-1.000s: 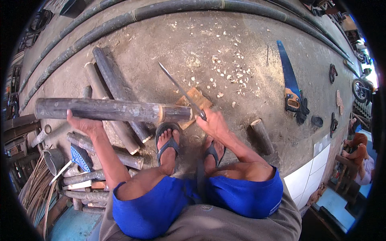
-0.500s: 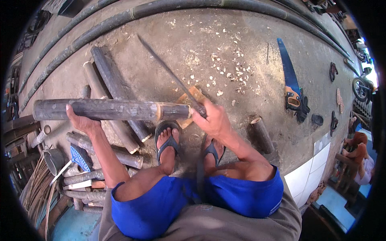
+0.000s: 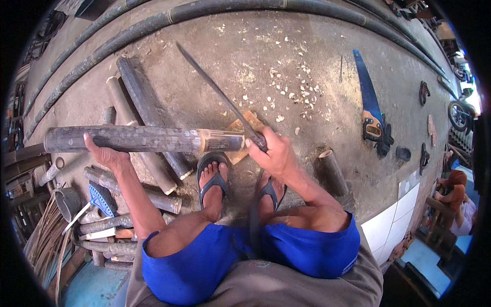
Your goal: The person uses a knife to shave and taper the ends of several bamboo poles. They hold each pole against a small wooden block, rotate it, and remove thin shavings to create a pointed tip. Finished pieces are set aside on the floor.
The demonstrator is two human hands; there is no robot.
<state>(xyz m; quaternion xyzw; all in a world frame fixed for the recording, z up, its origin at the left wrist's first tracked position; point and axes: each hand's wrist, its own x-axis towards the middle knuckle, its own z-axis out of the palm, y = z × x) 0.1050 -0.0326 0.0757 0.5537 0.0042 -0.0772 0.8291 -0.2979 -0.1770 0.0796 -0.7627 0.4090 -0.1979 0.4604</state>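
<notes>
A dark bamboo section (image 3: 153,139) lies level across my front, above the floor. My left hand (image 3: 108,154) supports it from below near its left part, thumb up along its near side and the other fingers hidden underneath. Pale stripped patches (image 3: 210,143) show towards its right end. My right hand (image 3: 276,154) is closed round the handle of a long-bladed machete (image 3: 212,86), at that right end. The blade slants up and to the left, away from the bamboo. A brown wooden block (image 3: 255,121) lies on the floor beneath.
Cut bamboo pieces (image 3: 140,94) lie at left, with a short one (image 3: 332,171) at right. A handsaw (image 3: 369,92) rests farther right. Pale chips (image 3: 302,89) litter the floor. Long poles (image 3: 225,7) cross the far side. Another person (image 3: 452,192) sits at the right edge.
The bamboo section has turned a little, showing more pale stripped surface near its right end. My right hand and the machete have shifted slightly right. The person at right has moved a little.
</notes>
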